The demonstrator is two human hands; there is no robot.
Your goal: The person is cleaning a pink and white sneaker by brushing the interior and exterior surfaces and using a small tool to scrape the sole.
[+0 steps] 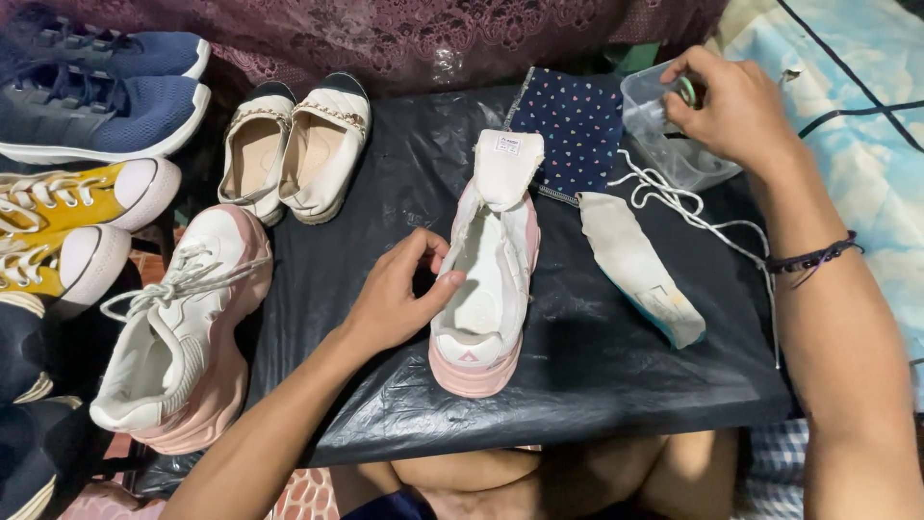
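Two hands work over a black plastic sheet [385,385] spread on the surface. Our left hand [395,299] grips the side of an unlaced white sneaker with a pink sole [486,289], which lies mid-sheet with its tongue pulled up. Our right hand [731,106], well apart from the left, pinches a small green ring-shaped thing [687,91] at the rim of a clear plastic container [664,144]. Beside the sneaker lie a white insole [635,265] and a white shoelace [674,197]. Its laced mate [183,337] sits left.
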